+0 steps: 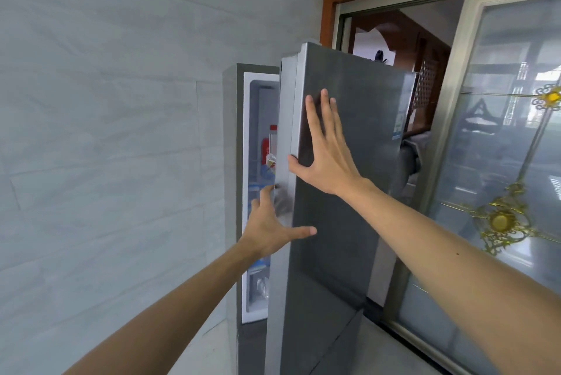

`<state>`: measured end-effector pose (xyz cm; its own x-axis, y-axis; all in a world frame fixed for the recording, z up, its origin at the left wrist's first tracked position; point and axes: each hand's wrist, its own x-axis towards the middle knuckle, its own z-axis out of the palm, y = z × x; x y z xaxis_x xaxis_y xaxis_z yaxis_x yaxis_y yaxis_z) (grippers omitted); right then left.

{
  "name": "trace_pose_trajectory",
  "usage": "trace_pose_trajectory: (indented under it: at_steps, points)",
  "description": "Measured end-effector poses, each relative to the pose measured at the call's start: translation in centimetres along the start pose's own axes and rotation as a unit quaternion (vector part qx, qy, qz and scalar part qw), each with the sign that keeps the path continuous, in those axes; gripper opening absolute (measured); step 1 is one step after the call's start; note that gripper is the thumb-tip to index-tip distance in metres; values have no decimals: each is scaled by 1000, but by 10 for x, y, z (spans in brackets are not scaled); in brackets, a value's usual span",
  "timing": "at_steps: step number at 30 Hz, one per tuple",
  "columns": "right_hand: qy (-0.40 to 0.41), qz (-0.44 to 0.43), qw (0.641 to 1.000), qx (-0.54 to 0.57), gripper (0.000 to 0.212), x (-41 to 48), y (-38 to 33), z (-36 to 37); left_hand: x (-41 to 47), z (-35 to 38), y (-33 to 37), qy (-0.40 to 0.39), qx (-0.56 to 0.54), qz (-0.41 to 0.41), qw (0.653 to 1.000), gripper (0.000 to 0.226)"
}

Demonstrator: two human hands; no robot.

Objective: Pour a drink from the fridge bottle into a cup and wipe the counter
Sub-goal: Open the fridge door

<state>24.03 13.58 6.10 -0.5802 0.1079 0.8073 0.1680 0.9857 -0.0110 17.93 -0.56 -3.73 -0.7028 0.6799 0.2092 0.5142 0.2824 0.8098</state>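
Note:
A grey fridge stands against the tiled wall with its upper door (349, 222) swung partly ajar. Through the narrow gap I see a clear bottle with a red cap and red label (272, 147) standing inside, mostly hidden by the door's edge. My right hand (326, 150) lies flat on the door's outer face, fingers spread, thumb at the door's edge. My left hand (273, 227) reaches to the door's edge lower down, fingers curled behind it and thumb across the front. No cup or counter is in view.
A pale tiled wall (106, 131) fills the left. To the right is a sliding glass door (501, 162) with gold ornaments in a brown wooden frame, its opening showing another room behind the fridge. Pale floor tiles show at the bottom.

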Motion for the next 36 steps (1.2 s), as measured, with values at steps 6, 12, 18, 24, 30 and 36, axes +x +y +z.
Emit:
trace_pose_trajectory:
  at_steps: [6,12,18,24,30,36]
  points:
    - [-21,-6,1000,10,111,-31,16,-51,-7,16,24,-29,-3,36,999,140]
    - [-31,4,999,-6,114,-59,32,-92,-14,30,41,-108,-54,86,989,131]
    - [-13,38,997,-60,107,-93,43,-126,-16,43,51,-168,-67,131,975,126]
    - [23,112,982,-151,90,-132,46,-155,-24,66,65,-246,-88,171,950,133]
    - [-2,154,941,-302,81,-155,53,-186,-38,101,93,-307,-113,196,924,136]
    - [-72,224,920,-314,101,-172,69,-221,-48,141,129,-353,-94,224,904,128]
